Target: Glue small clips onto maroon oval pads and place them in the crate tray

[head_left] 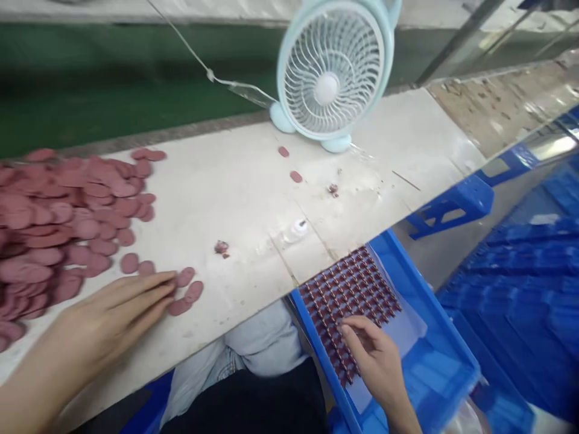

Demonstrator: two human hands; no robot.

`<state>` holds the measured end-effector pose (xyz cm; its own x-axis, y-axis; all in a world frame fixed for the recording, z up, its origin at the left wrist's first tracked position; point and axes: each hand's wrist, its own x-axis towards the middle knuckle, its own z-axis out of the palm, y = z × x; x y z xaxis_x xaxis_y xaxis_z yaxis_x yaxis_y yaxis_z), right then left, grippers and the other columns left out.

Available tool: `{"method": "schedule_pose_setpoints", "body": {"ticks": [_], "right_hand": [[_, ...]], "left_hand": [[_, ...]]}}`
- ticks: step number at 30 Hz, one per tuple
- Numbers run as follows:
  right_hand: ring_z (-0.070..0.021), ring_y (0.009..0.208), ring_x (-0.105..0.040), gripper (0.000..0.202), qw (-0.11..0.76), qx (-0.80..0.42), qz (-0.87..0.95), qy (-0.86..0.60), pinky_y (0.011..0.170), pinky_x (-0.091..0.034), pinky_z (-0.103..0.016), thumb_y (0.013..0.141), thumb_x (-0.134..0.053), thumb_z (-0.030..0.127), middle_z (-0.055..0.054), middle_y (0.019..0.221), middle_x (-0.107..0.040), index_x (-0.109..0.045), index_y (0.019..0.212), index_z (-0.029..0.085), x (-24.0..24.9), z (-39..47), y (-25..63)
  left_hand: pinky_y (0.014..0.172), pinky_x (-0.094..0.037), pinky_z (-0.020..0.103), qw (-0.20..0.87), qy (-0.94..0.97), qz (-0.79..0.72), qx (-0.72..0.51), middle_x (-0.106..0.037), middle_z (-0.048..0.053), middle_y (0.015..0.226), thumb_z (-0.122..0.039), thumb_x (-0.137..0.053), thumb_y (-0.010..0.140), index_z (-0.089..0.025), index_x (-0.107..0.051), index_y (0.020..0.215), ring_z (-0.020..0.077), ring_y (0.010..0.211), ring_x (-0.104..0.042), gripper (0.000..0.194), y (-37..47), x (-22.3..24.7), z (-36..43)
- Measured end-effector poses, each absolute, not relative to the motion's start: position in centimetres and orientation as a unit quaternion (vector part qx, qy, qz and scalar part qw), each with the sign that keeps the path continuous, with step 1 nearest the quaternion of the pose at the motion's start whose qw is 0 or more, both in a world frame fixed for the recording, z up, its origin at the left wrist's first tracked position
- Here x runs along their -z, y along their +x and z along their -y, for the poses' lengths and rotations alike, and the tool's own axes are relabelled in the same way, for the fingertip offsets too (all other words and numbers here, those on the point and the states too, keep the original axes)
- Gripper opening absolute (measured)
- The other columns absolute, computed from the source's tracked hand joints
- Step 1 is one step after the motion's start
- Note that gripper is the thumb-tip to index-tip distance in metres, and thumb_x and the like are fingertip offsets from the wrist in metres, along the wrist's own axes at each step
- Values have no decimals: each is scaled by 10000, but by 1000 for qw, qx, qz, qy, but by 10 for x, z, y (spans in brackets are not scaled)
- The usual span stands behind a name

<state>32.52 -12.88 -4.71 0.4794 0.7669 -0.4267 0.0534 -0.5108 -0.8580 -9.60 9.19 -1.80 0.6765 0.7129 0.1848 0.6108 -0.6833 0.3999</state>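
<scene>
My left hand point(113, 316) lies on the white table with its fingers stretched out, its fingertips beside a few flat pink oval pieces point(194, 292). Left of it spreads a large heap of the same ovals point(85, 226). Over the blue tray point(434, 337) at the lower right is my right hand point(375, 361), thumb and index finger pinched together. Whatever is between those fingertips is too small to make out. Just beneath them, rows of small dark red pieces point(350, 289) sit on a white sheet point(409, 316) in the tray.
A pale blue fan point(335, 72) stands at the table's back edge, its cord point(190, 51) running left. A small white bottle point(296, 230) and reddish scraps point(221, 248) are on the table point(217, 199). Blue stools point(452, 202) and stacked blue trays point(520, 283) are to the right.
</scene>
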Motion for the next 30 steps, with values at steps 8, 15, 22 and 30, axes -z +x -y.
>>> {"method": "schedule_pose_setpoints", "body": {"ticks": [8, 15, 22, 30], "right_hand": [[-62, 447, -361, 708, 563, -695, 139, -426, 289, -293, -114, 943, -373, 762, 20, 737, -536, -716, 1162, 181, 7, -25, 252], [-14, 499, -492, 528, 637, -752, -49, -160, 412, -429, -16, 1051, -391, 576, 60, 724, -543, -621, 1209, 127, 11, -76, 239], [-118, 447, -601, 302, 620, -646, 224, -385, 337, -466, -196, 948, -641, 473, -6, 700, -633, -701, 1049, 194, -9, -15, 219], [-187, 579, -613, 347, 602, -442, 385, -542, 490, -484, -338, 900, -667, 580, -14, 836, -633, -674, 1129, 319, -28, 19, 165]], "left_hand": [[852, -606, 291, 339, 742, -439, -375, -767, 34, 1137, -132, -702, 874, -297, -777, 1133, 234, 1017, -727, 316, -70, -13, -64], [434, -481, 79, 795, 203, -266, -506, -773, 62, 1059, -311, -736, 889, -270, -788, 1044, 153, 778, -761, 168, -16, 13, -12], [586, -557, 112, 824, 99, -277, -485, -783, 108, 1148, -253, -820, 809, -207, -802, 1067, 148, 825, -762, 263, 12, 20, -2], [751, -596, 210, 835, 88, -287, -461, -816, 96, 1060, -275, -842, 805, -222, -814, 1040, 203, 934, -774, 242, 29, 13, 6]]}}
